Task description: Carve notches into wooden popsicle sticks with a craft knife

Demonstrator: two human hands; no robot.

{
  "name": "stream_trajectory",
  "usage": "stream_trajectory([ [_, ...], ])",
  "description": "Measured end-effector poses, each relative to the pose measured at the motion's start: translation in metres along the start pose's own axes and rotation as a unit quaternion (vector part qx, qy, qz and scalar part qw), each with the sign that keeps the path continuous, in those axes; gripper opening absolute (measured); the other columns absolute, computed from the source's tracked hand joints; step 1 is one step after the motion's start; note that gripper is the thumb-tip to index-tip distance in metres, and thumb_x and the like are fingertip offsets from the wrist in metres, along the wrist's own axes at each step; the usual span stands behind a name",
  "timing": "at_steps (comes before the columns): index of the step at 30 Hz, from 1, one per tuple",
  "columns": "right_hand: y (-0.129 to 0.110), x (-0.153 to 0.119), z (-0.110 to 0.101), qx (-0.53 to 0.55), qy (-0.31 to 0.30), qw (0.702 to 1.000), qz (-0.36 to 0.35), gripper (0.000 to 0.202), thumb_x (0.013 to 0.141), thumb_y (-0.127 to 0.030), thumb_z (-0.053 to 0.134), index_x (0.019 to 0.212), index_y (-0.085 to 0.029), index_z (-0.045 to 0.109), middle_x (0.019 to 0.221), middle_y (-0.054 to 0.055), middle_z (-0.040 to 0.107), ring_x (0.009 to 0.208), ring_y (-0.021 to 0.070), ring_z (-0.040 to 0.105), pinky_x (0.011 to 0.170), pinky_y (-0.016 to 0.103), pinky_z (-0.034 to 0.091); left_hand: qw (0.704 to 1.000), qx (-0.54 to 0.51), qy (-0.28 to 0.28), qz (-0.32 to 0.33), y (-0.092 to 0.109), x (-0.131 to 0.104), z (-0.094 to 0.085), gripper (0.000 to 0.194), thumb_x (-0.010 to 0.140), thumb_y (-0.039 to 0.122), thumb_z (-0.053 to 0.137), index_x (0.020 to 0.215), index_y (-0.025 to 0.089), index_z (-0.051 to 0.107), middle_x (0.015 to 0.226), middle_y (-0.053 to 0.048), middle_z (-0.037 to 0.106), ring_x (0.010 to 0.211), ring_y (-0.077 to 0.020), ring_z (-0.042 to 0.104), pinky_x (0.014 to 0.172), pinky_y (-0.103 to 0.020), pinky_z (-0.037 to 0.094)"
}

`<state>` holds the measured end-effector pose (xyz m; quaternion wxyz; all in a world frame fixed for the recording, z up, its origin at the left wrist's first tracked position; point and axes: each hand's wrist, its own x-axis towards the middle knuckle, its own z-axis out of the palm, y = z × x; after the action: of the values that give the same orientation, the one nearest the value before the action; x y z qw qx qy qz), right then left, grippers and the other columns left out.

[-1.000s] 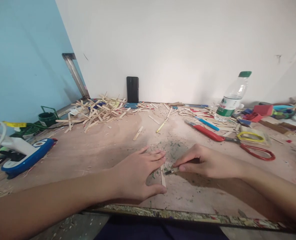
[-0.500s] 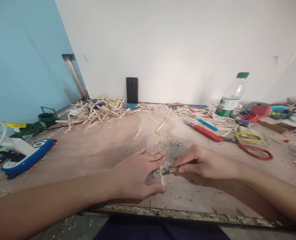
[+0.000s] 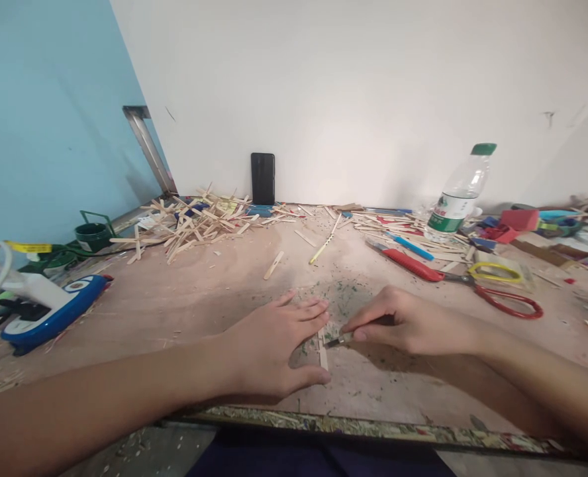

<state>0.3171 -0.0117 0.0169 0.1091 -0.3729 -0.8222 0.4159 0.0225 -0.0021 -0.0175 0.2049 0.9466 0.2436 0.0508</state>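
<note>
My left hand [image 3: 274, 344] lies palm down, fingers stretched out and thumb spread. Its fingertips rest over the upper end of a flat wooden craft stick [image 3: 323, 359], and the thumb tip is near the lower end. My right hand [image 3: 398, 323] is closed in a pinch on a small craft knife [image 3: 341, 340] with a dark blade and a pale handle. The blade tip meets the right edge of the stick, between my left fingers and thumb. My fingers hide most of the handle. Green shavings [image 3: 346, 298] are scattered around both hands.
Loose craft sticks [image 3: 195, 222] are heaped at the back left. A phone [image 3: 263, 179] leans on the wall. Right of my hands are a red cutter [image 3: 413, 265], scissors [image 3: 507, 301] and a water bottle [image 3: 450, 209]. A blue power strip [image 3: 58, 318] lies left.
Almost nothing differs. The craft knife and the stick have shifted very slightly to the right; both hands keep their pose.
</note>
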Motion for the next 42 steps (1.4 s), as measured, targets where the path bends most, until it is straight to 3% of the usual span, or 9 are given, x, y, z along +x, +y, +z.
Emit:
stream_trajectory([
  [7,0.001,0.003,0.002,0.027,-0.014,1.0,-0.002,0.054,0.11,-0.061,0.067,0.109,-0.014,0.092,0.078,0.004,0.072,0.069,0.0156,0.048,0.056,0.027,0.04,1.0,-0.001,-0.004,-0.001,0.0,-0.001,0.0,0.087,0.111,0.068,0.065,0.172,0.008,0.051,0.181,-0.02,0.034,0.172,-0.0376,0.037,0.146,-0.061,0.023],
  [13,0.002,0.003,0.004,0.036,-0.011,0.999,0.004,0.057,0.11,-0.063,0.067,0.082,-0.017,0.085,0.063,-0.003,0.048,0.061,0.013,0.031,0.052,0.028,0.028,1.0,-0.003,-0.02,-0.017,0.002,0.0,-0.001,0.09,0.11,0.068,0.066,0.174,0.007,0.048,0.183,-0.019,0.032,0.174,-0.0356,0.034,0.147,-0.059,0.019],
  [17,0.003,0.003,0.004,0.042,-0.015,0.999,0.002,0.052,0.109,-0.061,0.07,0.102,-0.014,0.091,0.076,0.003,0.068,0.068,0.0156,0.047,0.059,0.029,0.039,1.0,-0.005,-0.021,-0.017,0.002,0.0,-0.002,0.09,0.11,0.067,0.065,0.174,0.006,0.048,0.183,-0.019,0.031,0.174,-0.0353,0.034,0.147,-0.059,0.019],
  [19,0.003,0.003,0.003,0.041,-0.017,0.999,0.002,0.05,0.109,-0.058,0.07,0.108,-0.013,0.092,0.078,0.003,0.07,0.069,0.0157,0.048,0.06,0.029,0.04,1.0,-0.008,-0.024,-0.019,0.003,0.0,-0.002,0.09,0.11,0.067,0.066,0.174,0.006,0.048,0.183,-0.019,0.03,0.174,-0.0356,0.033,0.147,-0.059,0.018],
  [24,0.006,0.003,0.003,0.039,-0.021,0.999,0.002,0.051,0.111,-0.057,0.066,0.099,-0.014,0.09,0.068,-0.002,0.054,0.064,0.0135,0.034,0.054,0.028,0.03,0.998,-0.011,-0.044,-0.034,0.005,0.001,-0.004,0.092,0.11,0.066,0.066,0.176,0.006,0.044,0.185,-0.015,0.027,0.176,-0.033,0.029,0.148,-0.055,0.012],
  [30,0.008,0.005,0.005,0.04,-0.009,0.999,0.001,0.052,0.109,-0.062,0.07,0.099,-0.015,0.089,0.073,-0.001,0.058,0.068,0.0146,0.041,0.058,0.028,0.036,0.997,-0.008,-0.061,-0.047,0.008,0.002,-0.007,0.092,0.109,0.065,0.066,0.177,0.008,0.042,0.186,-0.013,0.025,0.177,-0.0318,0.028,0.149,-0.053,0.011],
  [35,0.002,0.006,0.004,0.029,-0.012,0.999,-0.007,0.062,0.109,-0.066,0.068,0.075,-0.016,0.079,0.065,-0.004,0.039,0.063,0.0125,0.029,0.052,0.028,0.026,0.997,-0.006,-0.059,-0.044,0.007,0.002,-0.007,0.093,0.11,0.067,0.066,0.178,0.008,0.041,0.186,-0.013,0.025,0.177,-0.0324,0.027,0.149,-0.055,0.01],
  [38,0.004,0.005,0.002,0.015,-0.01,1.0,-0.014,0.053,0.11,-0.059,0.069,0.088,-0.016,0.087,0.067,-0.003,0.053,0.063,0.0129,0.039,0.056,0.028,0.033,0.997,-0.011,-0.06,-0.04,0.007,0.002,-0.008,0.093,0.11,0.067,0.065,0.177,0.007,0.042,0.186,-0.014,0.024,0.177,-0.0339,0.026,0.148,-0.057,0.01],
  [42,0.008,0.0,-0.004,-0.011,0.017,1.0,-0.02,0.041,0.111,-0.049,0.07,0.118,-0.014,0.091,0.09,0.007,0.08,0.076,0.0187,0.064,0.067,0.029,0.048,0.998,-0.019,-0.06,-0.029,0.004,0.001,-0.009,0.091,0.11,0.063,0.065,0.178,0.008,0.04,0.186,-0.016,0.025,0.177,-0.0359,0.026,0.148,-0.062,0.009],
])
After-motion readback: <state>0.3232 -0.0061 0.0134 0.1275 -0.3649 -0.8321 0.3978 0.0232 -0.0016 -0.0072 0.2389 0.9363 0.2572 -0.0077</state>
